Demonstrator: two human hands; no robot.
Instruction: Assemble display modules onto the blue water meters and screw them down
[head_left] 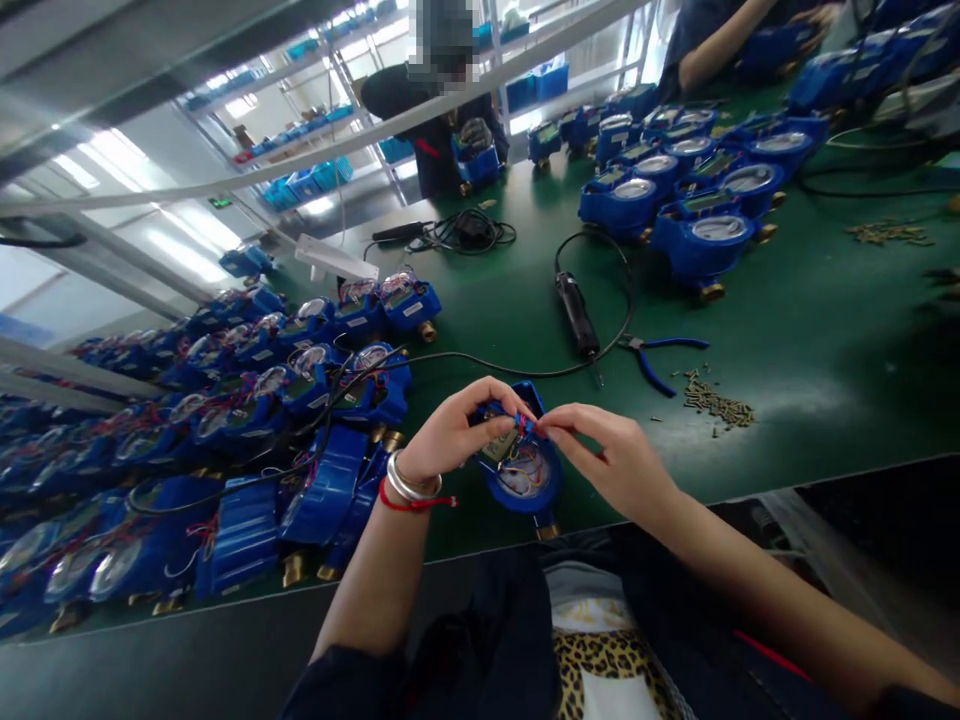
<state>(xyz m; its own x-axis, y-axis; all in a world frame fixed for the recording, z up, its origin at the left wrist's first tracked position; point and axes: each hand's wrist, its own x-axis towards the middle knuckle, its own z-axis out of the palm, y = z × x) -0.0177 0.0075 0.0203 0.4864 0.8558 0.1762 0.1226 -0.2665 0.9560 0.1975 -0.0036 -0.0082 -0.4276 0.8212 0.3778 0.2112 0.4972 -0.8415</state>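
A blue water meter point(559, 478) with a round dial, a small circuit board point(499, 446) and a brass fitting stands near the table's front edge. Over it, my left hand point(469, 425) pinches thin red and blue wires point(523, 424) between thumb and forefinger. From the other side, my right hand point(600, 445) meets it, fingertips closed on the same wires. Exactly where each finger grips the wires is too small to make out. More loose wires lie across the meter's dial.
Many blue meters point(405, 305) crowd the left, and more meters point(701, 240) stand at the back right. An electric screwdriver point(576, 315), blue-handled pliers point(660, 355) and a pile of screws point(716, 403) lie on the green table point(825, 370). A cable crosses behind my hands. Co-workers point(442, 130) stand opposite.
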